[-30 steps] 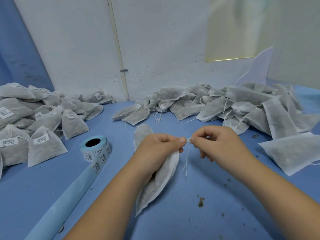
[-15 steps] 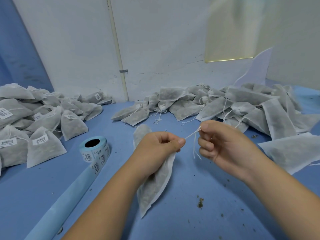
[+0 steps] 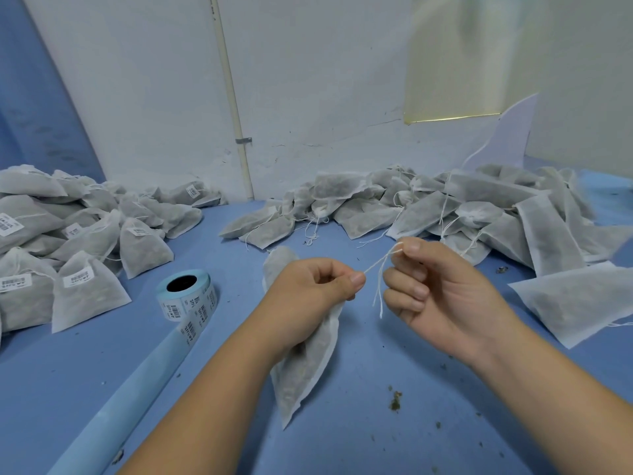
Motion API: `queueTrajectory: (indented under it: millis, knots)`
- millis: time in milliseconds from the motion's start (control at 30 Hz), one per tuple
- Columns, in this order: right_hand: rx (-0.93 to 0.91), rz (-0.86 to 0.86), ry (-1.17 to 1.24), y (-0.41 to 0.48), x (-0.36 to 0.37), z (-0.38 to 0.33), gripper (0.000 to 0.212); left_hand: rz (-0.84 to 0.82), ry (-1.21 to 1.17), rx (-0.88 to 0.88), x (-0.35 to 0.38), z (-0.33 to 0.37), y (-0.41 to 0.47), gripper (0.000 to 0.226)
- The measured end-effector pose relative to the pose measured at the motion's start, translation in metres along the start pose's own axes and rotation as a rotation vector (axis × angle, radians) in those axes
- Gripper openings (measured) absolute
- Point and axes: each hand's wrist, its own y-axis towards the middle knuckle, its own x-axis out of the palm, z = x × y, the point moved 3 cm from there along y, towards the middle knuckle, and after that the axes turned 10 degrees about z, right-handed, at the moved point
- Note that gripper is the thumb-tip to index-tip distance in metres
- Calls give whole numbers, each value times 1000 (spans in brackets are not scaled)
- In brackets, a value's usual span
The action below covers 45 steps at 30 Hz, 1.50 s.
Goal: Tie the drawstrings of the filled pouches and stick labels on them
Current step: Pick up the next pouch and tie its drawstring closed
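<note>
In the middle of the frame the left hand (image 3: 308,289) is clenched around the gathered neck of a filled white pouch (image 3: 305,365), thumb and forefinger pressed together where the drawstring (image 3: 380,272) comes out. The pouch runs down under the wrist to a pointed lower corner near the blue table (image 3: 342,450); whether that corner touches the surface cannot be told. Its upper end shows above the knuckles. Just right of centre, the right hand (image 3: 442,303) pinches the drawstring between thumb and forefinger, with the other fingers curled in toward the palm. The string stretches in a rising line from the left thumb to that pinch, and its loose ends hang down in the gap between the two hands. At the left of the frame lies a heap of tied pouches with barcode labels (image 3: 85,289). Across the upper right spreads a heap of unlabelled pouches (image 3: 428,207) with loose strings trailing out. Left of centre a roll of barcode labels (image 3: 186,293) stands on end, its pale blue backing strip (image 3: 130,399) running toward the lower left corner. Dark crumbs (image 3: 395,402) dot the table in the lower right, below the right wrist.
</note>
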Motion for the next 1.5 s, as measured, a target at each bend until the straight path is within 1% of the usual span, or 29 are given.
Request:
queueTrajectory:
  millis: [100, 200, 300, 400, 500, 600, 700, 800, 867, 933, 1000, 1067, 1167, 1233, 1300, 1400, 1467, 1500]
  knots:
    - [124, -97, -18, -2, 2, 1, 26, 58, 14, 18, -5, 1, 2, 19]
    - [227, -114, -180, -1, -1, 0, 10, 118, 68, 42, -12, -1, 5, 20]
    - [318, -163, -246, -2, -7, -2, 11, 121, 110, 72, -11, -2, 6, 22]
    - [355, -186, -312, -2, -11, -6, 9, 130, 152, 107, -7, -2, 4, 21]
    - [319, -146, -365, -1, -14, -9, 15, 143, 191, 124, -7, -4, 4, 20]
    - [256, -107, -449, -1, -14, -7, 29, 144, 212, 119, -9, -6, 4, 20]
    - [243, -67, -539, -2, -15, -4, 30, 143, 226, 118, -10, -8, 5, 19]
    - [266, -20, -558, -1, -18, -5, 31, 130, 255, 125, -7, -10, 6, 18]
    - [236, 33, -554, 1, -22, -8, 34, 104, 269, 113, -6, -12, 6, 20]
    - [168, 116, -560, 5, -27, -12, 32, 40, 283, 77, -7, -15, 6, 25]
    - [95, 194, -569, 8, -32, -14, 36, -48, 303, 25, -10, -18, 6, 30]
    - [43, 255, -562, 10, -36, -17, 39, -120, 305, -29, -15, -19, 5, 27]
    - [-8, 313, -538, 12, -40, -19, 41, -254, 319, -108, -20, -19, 2, 17]
    - [-44, 342, -526, 13, -40, -20, 40, -333, 364, -154, -21, -19, 0, 21]
    - [-83, 361, -540, 13, -40, -21, 40, -367, 397, -186, -22, -20, -1, 23]
    - [-147, 371, -583, 13, -40, -21, 38, -328, 417, -197, -22, -23, 0, 20]
    - [-193, 367, -618, 13, -39, -22, 36, -229, 442, -164, -21, -24, 3, 16]
    - [-216, 362, -639, 12, -37, -22, 35, -172, 466, -130, -21, -25, 6, 19]
